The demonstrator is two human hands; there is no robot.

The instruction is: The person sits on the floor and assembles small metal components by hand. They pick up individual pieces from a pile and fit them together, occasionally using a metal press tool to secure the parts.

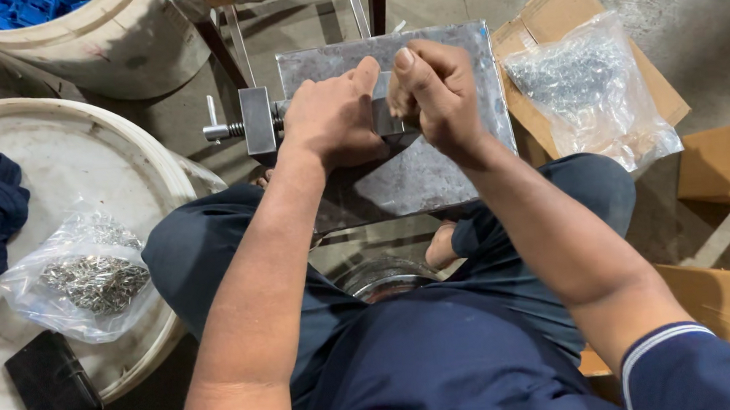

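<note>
Your left hand [332, 118] lies curled over the metal block [388, 115] on the steel plate [430, 167], fingers closed down on it; your right hand [434, 91] is fisted just beside it, thumb up, pinching something too small to make out. The block sits mid-plate, between your knees, in line with the square bracket [258, 120] and its screw handle [218, 129] at the plate's left edge. Bag of small metal parts [82, 277] rests on the white lid [84, 163] to your left, a second bag [590, 90] on cardboard [556, 16] to your right.
</note>
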